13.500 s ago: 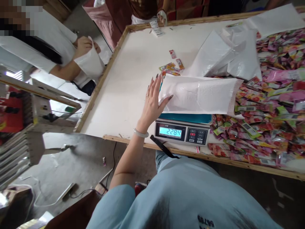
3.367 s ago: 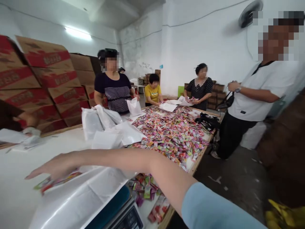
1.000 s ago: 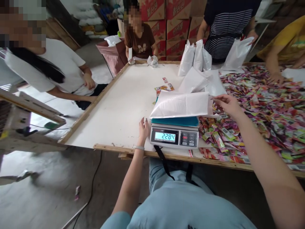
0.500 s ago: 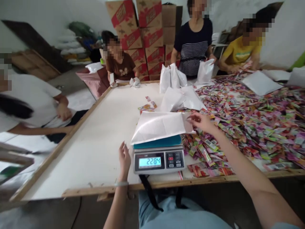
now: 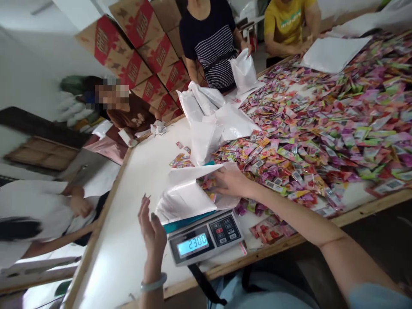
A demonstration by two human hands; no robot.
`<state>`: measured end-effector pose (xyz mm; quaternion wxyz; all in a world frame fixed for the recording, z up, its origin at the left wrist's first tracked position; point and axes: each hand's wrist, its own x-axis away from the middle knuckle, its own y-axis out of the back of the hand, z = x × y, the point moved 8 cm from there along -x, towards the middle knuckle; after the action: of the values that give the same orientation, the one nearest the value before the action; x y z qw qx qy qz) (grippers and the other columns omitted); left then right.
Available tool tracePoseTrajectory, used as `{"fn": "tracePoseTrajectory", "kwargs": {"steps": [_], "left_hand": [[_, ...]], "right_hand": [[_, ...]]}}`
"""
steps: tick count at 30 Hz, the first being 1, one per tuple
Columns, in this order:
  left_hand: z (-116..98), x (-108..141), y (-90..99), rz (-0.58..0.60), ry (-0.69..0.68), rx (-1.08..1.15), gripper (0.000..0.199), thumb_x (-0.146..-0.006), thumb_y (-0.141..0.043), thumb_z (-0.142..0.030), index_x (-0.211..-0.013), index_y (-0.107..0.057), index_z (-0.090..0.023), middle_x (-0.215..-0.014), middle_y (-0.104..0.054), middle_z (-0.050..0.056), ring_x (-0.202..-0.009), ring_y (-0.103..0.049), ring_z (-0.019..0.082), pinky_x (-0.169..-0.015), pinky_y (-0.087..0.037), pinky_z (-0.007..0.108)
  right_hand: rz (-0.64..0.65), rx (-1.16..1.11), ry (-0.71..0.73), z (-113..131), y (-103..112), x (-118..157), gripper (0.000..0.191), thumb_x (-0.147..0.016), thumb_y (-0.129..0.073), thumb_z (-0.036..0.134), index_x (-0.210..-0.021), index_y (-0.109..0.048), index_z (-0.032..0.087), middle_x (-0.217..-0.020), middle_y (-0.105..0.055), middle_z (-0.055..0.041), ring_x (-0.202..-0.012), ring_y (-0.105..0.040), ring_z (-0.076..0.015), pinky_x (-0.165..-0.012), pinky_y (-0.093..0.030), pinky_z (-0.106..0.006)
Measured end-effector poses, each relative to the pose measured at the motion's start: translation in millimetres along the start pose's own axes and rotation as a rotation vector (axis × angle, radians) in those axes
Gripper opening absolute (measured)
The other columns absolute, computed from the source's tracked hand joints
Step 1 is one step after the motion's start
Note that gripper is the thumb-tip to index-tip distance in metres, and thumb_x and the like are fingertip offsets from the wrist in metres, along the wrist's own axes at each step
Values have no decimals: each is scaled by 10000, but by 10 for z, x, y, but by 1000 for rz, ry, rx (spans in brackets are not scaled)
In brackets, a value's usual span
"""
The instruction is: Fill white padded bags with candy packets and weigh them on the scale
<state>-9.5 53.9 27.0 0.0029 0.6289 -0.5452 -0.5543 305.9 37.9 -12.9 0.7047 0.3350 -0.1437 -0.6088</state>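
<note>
In the head view, a white bag (image 5: 186,195) is seen lying on the scale (image 5: 206,238), whose display reads 2300; the right hand (image 5: 230,182) is placed at the bag's open mouth, fingers closed over a few colourful packets (image 5: 207,183); the left hand (image 5: 152,229) is held open and empty just left of the scale, above the white table (image 5: 128,223); a packet heap (image 5: 322,124) is spread to the right.

Our right hand (image 5: 230,182) reaches into the white bag (image 5: 186,195) lying on the scale (image 5: 206,238). Our left hand (image 5: 152,234) hovers open beside it.
</note>
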Motion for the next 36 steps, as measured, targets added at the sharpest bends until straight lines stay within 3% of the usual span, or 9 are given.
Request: {"fn": "tracePoseTrajectory", "kwargs": {"steps": [6,15,19,22,25,28,30,33,36], "left_hand": [[-180,-16,-149,29,-21,-17,479,-1108,-403,-426,-1516,-526,-208,-1581,-517,190,-1542,-439,294,-1282,-344,542],[-229,67,-185,21,13,8,436,-1092,-435,-412,-1470,-575,-244,-1585,-526,145,-1551,-425,283,-1297,-331,528],[-277,84,-208,22,-23,30,431,-1082,-451,-378,-1476,-571,-250,-1591,-522,138,-1568,-397,293,-1307,-305,546],[-294,71,-190,29,-48,22,435,-1081,-452,-366,-1485,-562,-249,-1598,-515,141,-1572,-390,296,-1305,-303,549],[-290,61,-153,26,-70,17,434,-1082,-455,-358,-1491,-554,-250,-1603,-510,142,-1572,-390,299,-1303,-300,554],[-303,62,-149,23,-91,13,426,-1080,-467,-348,-1486,-560,-255,-1606,-508,143,-1574,-386,306,-1302,-297,560],[-321,60,-177,27,-84,7,427,-1081,-466,-348,-1486,-561,-255,-1602,-512,146,-1574,-386,306,-1298,-305,557],[-353,46,-232,34,-52,17,443,-1080,-463,-363,-1503,-545,-257,-1595,-518,146,-1573,-387,304,-1296,-314,554],[-365,30,-247,33,-39,31,458,-1069,-474,-391,-1505,-549,-274,-1591,-523,139,-1568,-394,324,-1299,-308,584]], "right_hand": [[73,139,-16,34,-189,-260,688,-847,-689,309,-1485,-527,105,-1309,-649,-240,-1063,-671,-346,-793,-512,-361],[31,73,20,60,-290,-400,710,-807,-779,406,-1421,-592,103,-1341,-668,-207,-1208,-648,-380,-943,-521,-392],[22,11,62,110,-375,-470,434,-832,-759,240,-1259,-698,192,-1281,-721,-90,-1189,-671,-297,-975,-522,-353],[6,-21,79,119,-290,-423,188,-919,-626,158,-1043,-760,203,-1091,-768,-33,-1052,-706,-231,-933,-526,-317],[-29,-15,82,62,-42,-218,164,-938,-605,171,-931,-769,179,-1005,-760,-69,-1023,-697,-246,-940,-520,-343],[-67,-7,75,-29,209,31,165,-936,-608,183,-967,-770,178,-1046,-749,-97,-1056,-684,-252,-945,-517,-344],[-53,89,71,-61,238,105,245,-939,-603,185,-1125,-761,189,-1117,-749,-95,-1041,-695,-236,-897,-524,-319],[-9,308,92,8,69,15,369,-946,-621,224,-1300,-717,181,-1082,-762,-104,-915,-715,-227,-761,-515,-296],[12,423,154,234,-158,-201,250,-957,-609,220,-1126,-774,137,-866,-754,-103,-774,-691,-223,-660,-460,-290]]}}
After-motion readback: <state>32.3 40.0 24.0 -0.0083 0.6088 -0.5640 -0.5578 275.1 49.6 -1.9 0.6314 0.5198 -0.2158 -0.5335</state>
